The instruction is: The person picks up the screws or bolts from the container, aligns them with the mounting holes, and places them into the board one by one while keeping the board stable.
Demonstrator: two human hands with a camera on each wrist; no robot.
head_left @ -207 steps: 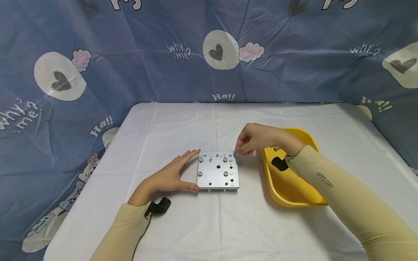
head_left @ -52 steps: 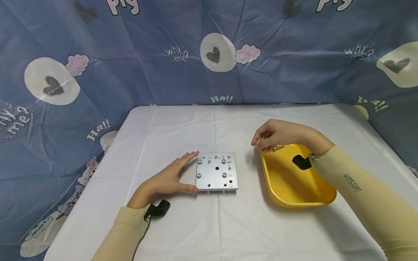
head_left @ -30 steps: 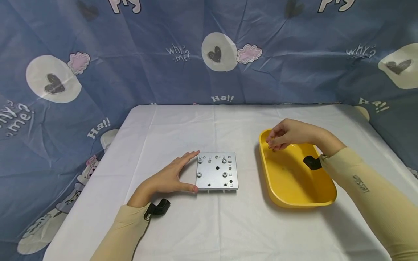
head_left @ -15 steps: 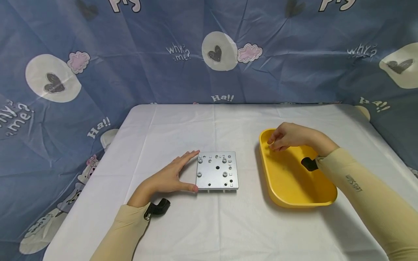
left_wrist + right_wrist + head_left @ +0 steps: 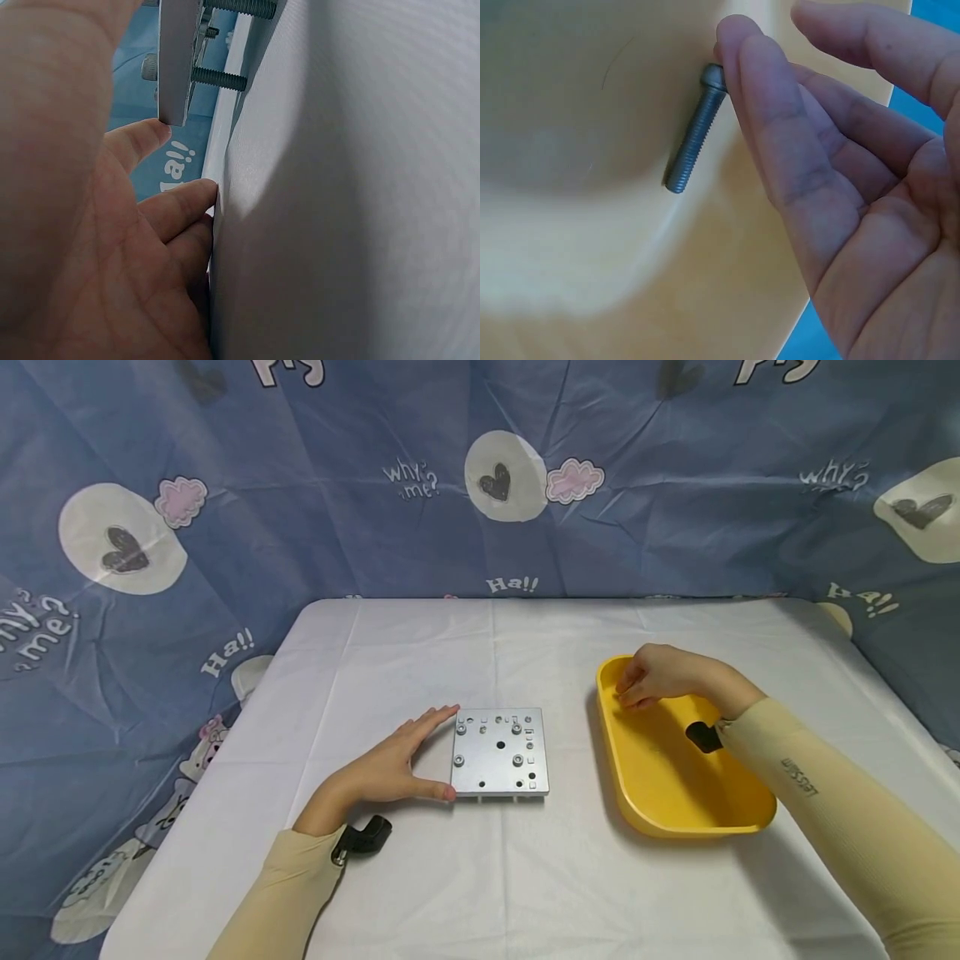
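A silver metal plate (image 5: 487, 772) with several socket-head bolts and holes stands on the white cloth, raised on the threaded ends below. My left hand (image 5: 386, 768) spans its left edge, index fingertip at the back corner and thumb at the front corner. In the left wrist view, one fingertip touches the plate's (image 5: 174, 67) corner while other fingertips rest on the cloth. My right hand (image 5: 660, 675) reaches into the far left end of the yellow tray (image 5: 624, 793). A single bolt (image 5: 694, 139) lies in there; straight fingers lie against its head, and the thumb is apart from them.
A black wrist-camera mount (image 5: 365, 837) juts from the left sleeve, and another black mount (image 5: 703, 737) hangs over the tray from the right. A blue printed curtain (image 5: 420, 543) closes off the table's (image 5: 405, 643) back edge.
Earlier my right hand held a slim metal piece at the plate's right back corner. It has since moved right and down into the tray. The left hand has stayed at the plate.
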